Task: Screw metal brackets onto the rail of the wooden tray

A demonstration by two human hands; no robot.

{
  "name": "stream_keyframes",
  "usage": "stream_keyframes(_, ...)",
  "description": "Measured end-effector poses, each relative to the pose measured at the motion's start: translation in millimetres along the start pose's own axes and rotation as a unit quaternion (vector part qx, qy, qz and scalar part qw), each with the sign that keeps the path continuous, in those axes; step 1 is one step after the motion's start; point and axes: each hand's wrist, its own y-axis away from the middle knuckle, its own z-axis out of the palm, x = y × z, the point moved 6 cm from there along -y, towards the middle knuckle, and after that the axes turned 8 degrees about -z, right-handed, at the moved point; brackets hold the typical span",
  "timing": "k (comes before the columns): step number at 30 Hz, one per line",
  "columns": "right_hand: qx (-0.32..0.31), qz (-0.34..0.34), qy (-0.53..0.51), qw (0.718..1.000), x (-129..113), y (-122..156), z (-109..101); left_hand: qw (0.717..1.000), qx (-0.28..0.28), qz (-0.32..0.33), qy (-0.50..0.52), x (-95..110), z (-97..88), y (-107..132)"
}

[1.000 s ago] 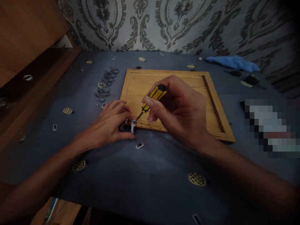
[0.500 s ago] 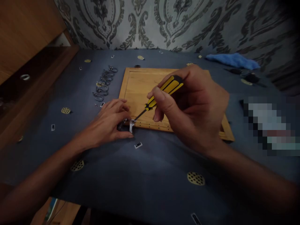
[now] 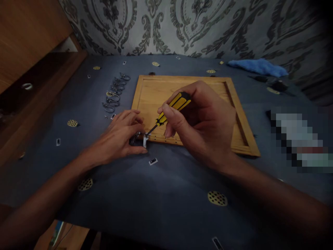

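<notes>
A yellow and black screwdriver (image 3: 173, 108) is gripped in my right hand (image 3: 208, 128), its handle slanting up to the right. The tip of its shaft meets a small shiny metal fitting (image 3: 145, 139) at the near left edge of a wooden framed panel (image 3: 234, 104). Thumb and fingers of my left hand (image 3: 121, 135) close around that fitting and hold it against the panel's edge. Part of the fitting is hidden by the fingers. Along the near edge of the panel runs a row of small dark holes.
Several looped metal fittings (image 3: 113, 98) lie in a row left of the panel. A blue cloth (image 3: 260, 66) and a dark object (image 3: 278, 84) lie at the back right, with a blurred-out item (image 3: 299, 139) nearer. A wooden cabinet (image 3: 33, 38) borders the cloth-covered table (image 3: 166, 205) on the left.
My right hand has moved down and left with the screwdriver, and more of the panel's right side shows. My left hand stays in place on the metal fitting.
</notes>
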Motion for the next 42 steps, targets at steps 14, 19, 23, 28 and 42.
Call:
stream_keyframes(14, -0.013, 0.002, -0.032, 0.999, 1, 2, 3, 1.0, 0.009, 0.007, -0.006, 1, 0.1, 0)
stream_keyframes(19, -0.018, 0.011, -0.015, 1.0, 1, 2, 2, 1.0, 0.007, 0.012, -0.005, 1, -0.7, -2)
stream_keyframes(23, -0.032, -0.007, -0.006, 0.999, -2, 2, 3, 1.0, 0.001, 0.007, -0.013, 0, -0.5, -2)
stream_keyframes(28, -0.021, 0.005, -0.007, 1.0, -1, 3, 3, 1.0, 0.011, 0.017, -0.005, 1, -0.9, -2)
stream_keyframes(42, -0.111, -0.016, -0.099, 0.989, -3, -8, 6, 1.0, -0.004, 0.01, -0.005, 2, -3.4, -3)
